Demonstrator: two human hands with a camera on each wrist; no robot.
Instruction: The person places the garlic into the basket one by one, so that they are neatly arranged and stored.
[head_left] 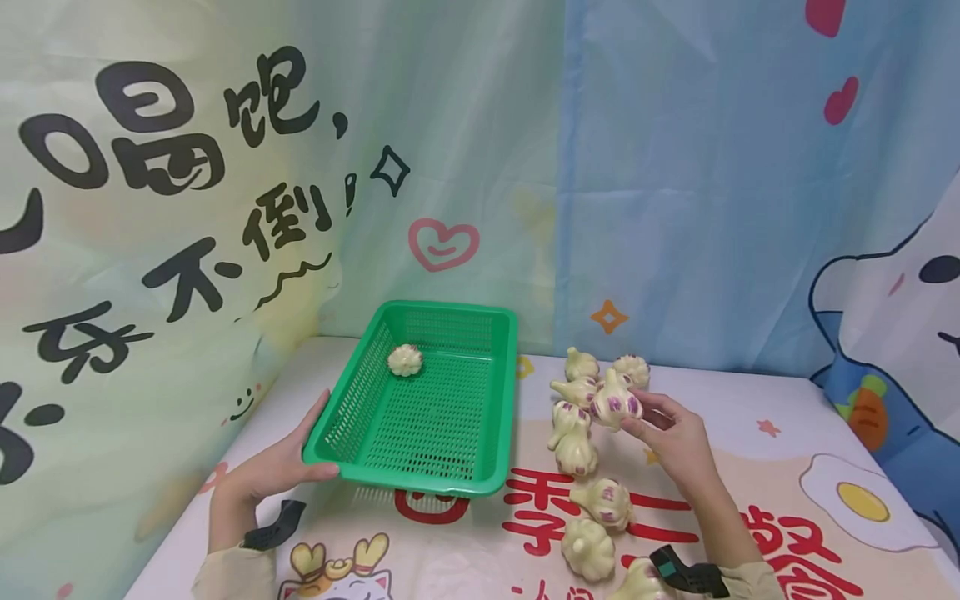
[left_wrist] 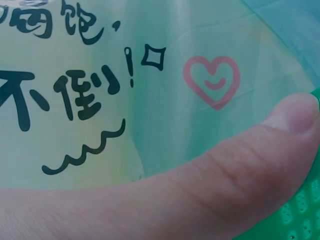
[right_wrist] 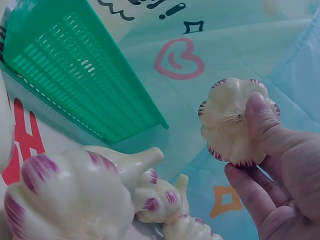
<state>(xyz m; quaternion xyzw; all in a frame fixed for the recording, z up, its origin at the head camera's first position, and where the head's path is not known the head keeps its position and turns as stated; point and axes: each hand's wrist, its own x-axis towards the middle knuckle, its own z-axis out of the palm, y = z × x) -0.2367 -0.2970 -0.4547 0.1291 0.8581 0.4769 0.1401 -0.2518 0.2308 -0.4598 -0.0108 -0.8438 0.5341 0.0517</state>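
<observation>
My right hand (head_left: 678, 437) pinches a garlic bulb (head_left: 617, 402) with purple streaks between thumb and fingers, above other bulbs. In the right wrist view the held garlic bulb (right_wrist: 235, 122) shows its root end, with the thumb across it. At the near left corner of a green plastic basket (head_left: 498, 417), my left hand (head_left: 281, 467) grips the side, thumb by the rim and the other fingers partly hidden. One garlic bulb (head_left: 406, 360) lies inside the basket, toward its far left. The left wrist view shows mostly the thumb (left_wrist: 240, 175) against the basket's green edge.
Several garlic bulbs lie in a loose column right of the basket, among them a bulb (head_left: 576, 452) in the middle and a bulb (head_left: 588, 548) nearer the front. A printed cloth covers the table (head_left: 750, 417). Behind it hangs a printed curtain (head_left: 465, 150).
</observation>
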